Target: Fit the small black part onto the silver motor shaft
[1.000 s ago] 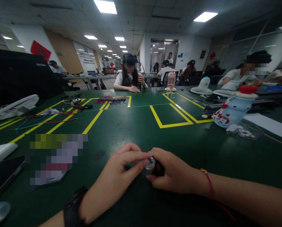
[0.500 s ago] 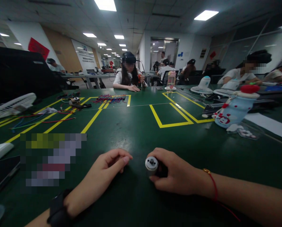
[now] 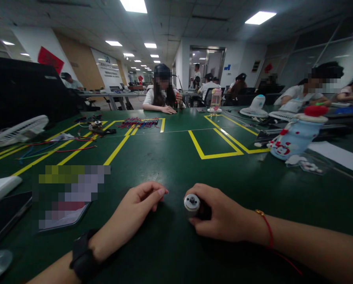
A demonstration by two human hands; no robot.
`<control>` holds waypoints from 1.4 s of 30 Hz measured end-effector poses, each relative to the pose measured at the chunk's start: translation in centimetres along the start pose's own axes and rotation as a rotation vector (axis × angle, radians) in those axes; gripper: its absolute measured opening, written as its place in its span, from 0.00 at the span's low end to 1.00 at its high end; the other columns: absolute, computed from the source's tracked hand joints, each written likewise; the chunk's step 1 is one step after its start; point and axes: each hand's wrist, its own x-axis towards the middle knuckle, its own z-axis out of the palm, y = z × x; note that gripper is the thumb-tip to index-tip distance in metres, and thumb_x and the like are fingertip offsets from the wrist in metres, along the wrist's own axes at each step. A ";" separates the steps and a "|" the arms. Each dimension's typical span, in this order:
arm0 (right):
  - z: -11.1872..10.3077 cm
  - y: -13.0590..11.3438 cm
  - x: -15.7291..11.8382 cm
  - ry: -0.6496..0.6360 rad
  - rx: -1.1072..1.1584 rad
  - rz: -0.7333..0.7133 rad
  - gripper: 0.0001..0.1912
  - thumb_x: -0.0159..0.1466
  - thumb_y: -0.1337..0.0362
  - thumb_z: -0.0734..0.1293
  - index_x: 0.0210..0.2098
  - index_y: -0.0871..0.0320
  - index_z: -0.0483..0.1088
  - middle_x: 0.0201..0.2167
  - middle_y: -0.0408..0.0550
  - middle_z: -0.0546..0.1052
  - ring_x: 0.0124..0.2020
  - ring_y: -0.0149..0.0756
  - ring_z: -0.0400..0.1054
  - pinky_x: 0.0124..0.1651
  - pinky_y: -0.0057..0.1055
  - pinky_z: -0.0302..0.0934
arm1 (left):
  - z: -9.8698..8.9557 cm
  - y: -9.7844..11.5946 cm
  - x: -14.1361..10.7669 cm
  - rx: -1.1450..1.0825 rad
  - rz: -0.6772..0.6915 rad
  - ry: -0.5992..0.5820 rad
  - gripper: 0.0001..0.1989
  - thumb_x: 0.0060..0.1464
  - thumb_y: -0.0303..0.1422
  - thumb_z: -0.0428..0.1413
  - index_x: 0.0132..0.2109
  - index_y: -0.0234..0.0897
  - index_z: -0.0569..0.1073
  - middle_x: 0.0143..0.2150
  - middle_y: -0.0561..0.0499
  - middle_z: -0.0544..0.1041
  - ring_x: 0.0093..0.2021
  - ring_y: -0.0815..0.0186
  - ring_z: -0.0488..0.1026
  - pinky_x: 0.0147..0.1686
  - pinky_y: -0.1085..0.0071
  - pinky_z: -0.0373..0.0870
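My right hand (image 3: 216,213) is wrapped round a small cylindrical electric motor (image 3: 192,202), whose silver end face points up with a central shaft and small dark holes. Fingers and thumb hide much of its body. To the left, apart from the motor, my left hand (image 3: 143,203) rests over the green table (image 3: 164,248). Its fingers are curled, with the thumb pressed to the index fingertip; whether anything tiny sits in that pinch is hidden.
Left of my hands lies a blurred flat item (image 3: 76,201), beyond it loose wires (image 3: 58,148) and a white fan (image 3: 19,130). A wire bundle (image 3: 141,122) lies farther back. At right stand a blue bottle (image 3: 296,136) and a small bag (image 3: 306,163). A person (image 3: 163,92) sits opposite.
The whole view has shifted slightly, so things appear a little farther right. Both hands keep nearly the same pose, and the motor stays in my right hand.
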 end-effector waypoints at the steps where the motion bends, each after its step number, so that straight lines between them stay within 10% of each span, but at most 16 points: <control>1: 0.0 0.0 0.0 -0.002 -0.002 0.000 0.17 0.52 0.70 0.68 0.41 0.58 0.66 0.35 0.43 0.69 0.31 0.30 0.62 0.32 0.26 0.58 | 0.1 0.0 0.1 0.004 -0.007 0.002 0.12 0.58 0.41 0.52 0.36 0.38 0.73 0.24 0.58 0.66 0.24 0.69 0.61 0.24 0.76 0.56; 27: 0.3 0.0 0.3 -0.010 -0.006 -0.019 0.15 0.54 0.67 0.69 0.41 0.57 0.66 0.33 0.42 0.68 0.29 0.30 0.61 0.30 0.27 0.56 | 1.6 3.1 -0.9 0.034 0.317 0.014 0.09 0.59 0.37 0.55 0.41 0.45 0.80 0.39 0.52 0.72 0.40 0.63 0.70 0.39 0.69 0.65; 42: 0.1 0.3 -0.3 0.037 0.050 -0.006 0.17 0.51 0.70 0.69 0.41 0.57 0.67 0.35 0.44 0.69 0.31 0.32 0.62 0.31 0.28 0.58 | -0.2 -0.9 -0.8 0.538 0.371 -0.201 0.11 0.59 0.37 0.56 0.46 0.58 0.77 0.54 0.53 0.68 0.54 0.56 0.64 0.54 0.58 0.60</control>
